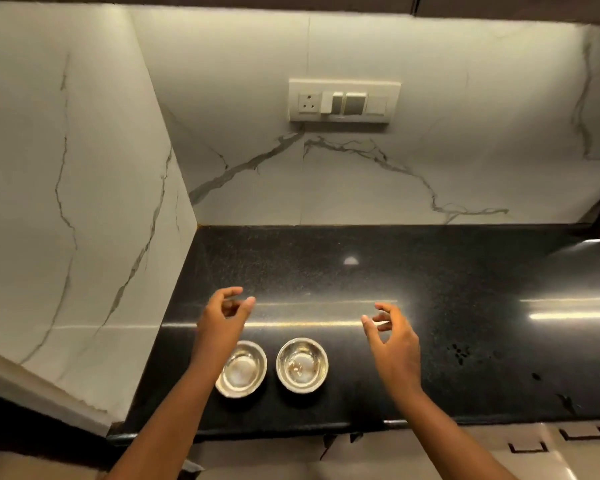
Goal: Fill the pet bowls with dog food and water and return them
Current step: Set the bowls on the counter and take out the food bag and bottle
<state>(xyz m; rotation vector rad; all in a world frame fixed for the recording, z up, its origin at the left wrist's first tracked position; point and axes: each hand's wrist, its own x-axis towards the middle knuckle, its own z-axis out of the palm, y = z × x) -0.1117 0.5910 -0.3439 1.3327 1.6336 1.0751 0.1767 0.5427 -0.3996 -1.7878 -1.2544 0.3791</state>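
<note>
Two steel bowls sit side by side low in the centre of the frame, near the front edge of the black counter (361, 271). The left bowl (243, 370) looks bare and shiny. The right bowl (302, 363) has a few brownish specks on its bottom, maybe leftover kibble or just reflections; too small to call. Neither holds food or water yet, so by my read you are at the very start of filling.

Your left hand (222, 323) hovers above and just past the left bowl, fingers loosely curled, holding nothing; its forearm covers that bowl's left rim. Your right hand (395, 344) hangs right of the right bowl, fingers spread and empty, touching neither bowl. The hands are well apart, one on each side of the pair.

The bowls are probably set close to the edge and close together so both stay in easy reach for filling. No food bag or tap shows anywhere in frame, only a switch plate (343, 100) on the marble wall, upper centre.
</note>
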